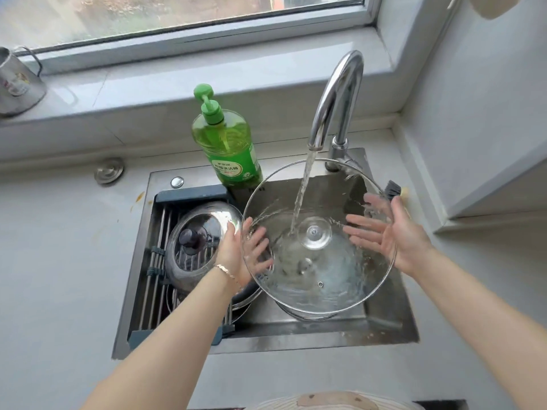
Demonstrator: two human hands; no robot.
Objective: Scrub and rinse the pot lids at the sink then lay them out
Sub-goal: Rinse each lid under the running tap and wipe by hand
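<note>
Far to the left of the left grip (236, 253), a metal cup (17, 81) is standing on the window sill (207, 63), and a round metal cap (109, 170) is lying on the grey counter (59, 261). Just left of that grip, a drain rack (154, 261) is spanning the left part of the steel sink (384, 329). A steel-rimmed lid (201, 229) with a dark knob is resting on the rack, tilted, right beside the back of the left grip (whether they are touching I cannot tell). Behind the left grip, a green dish soap bottle (228, 143) is standing on the sink's back edge.

The left grip is lying open, fingers straight and spread, reaching under the left rim of the large glass lid (322, 261), so its fingers are showing through the glass. The glass lid is hanging tilted over the basin between the two grips, its knob at the middle. Water (302, 196) is running from the chrome faucet (337, 99) behind and striking the glass just left of the knob.

The right grip (393, 232) is open too, palm turned toward the lid, fingers spread and straight, pressing at the right rim. Just behind it, a dark-bristled brush (392, 189) is lying on the counter by the sink's edge.
</note>
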